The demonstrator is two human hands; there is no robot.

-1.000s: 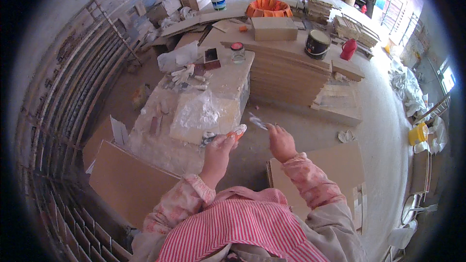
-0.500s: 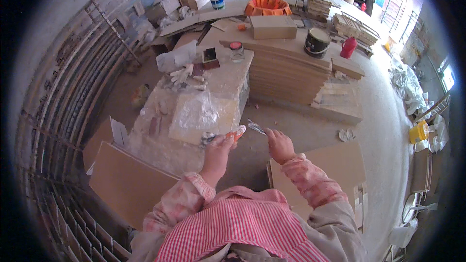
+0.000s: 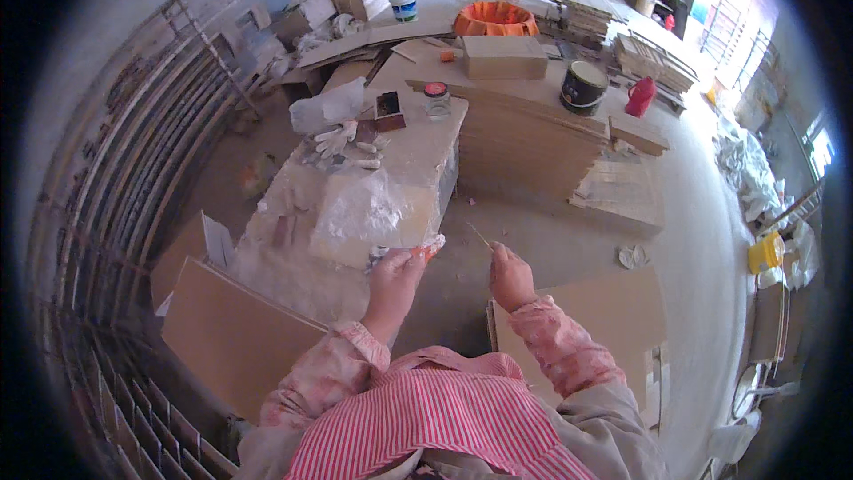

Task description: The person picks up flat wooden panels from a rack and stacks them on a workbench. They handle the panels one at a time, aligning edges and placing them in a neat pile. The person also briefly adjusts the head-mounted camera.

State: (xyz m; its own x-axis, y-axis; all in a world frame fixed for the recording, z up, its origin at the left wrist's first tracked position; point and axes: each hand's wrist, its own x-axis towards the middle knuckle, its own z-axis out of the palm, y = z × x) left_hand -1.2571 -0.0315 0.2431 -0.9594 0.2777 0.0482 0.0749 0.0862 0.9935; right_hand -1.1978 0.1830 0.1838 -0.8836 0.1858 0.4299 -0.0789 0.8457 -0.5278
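Note:
My left hand is closed round a small orange thing with a whitish end; its kind does not show clearly. To the right, my right hand grips a thin metal tool, seen almost edge-on and pointing up and away. The tool and the orange thing are apart. Just beyond my left hand is a dusty worktable. Clear plastic film lies on it, with work gloves, a small dark open box and a red-lidded glass jar farther back.
Brown board lies below my right hand, and another brown panel leans at left. Stacked boards stand ahead, carrying a cardboard box and a dark bucket. A metal rack lines the left wall.
The metal tool has turned from showing its broad, shiny side to nearly edge-on as my right hand rotated. My left hand has shifted slightly left and down, keeping its hold.

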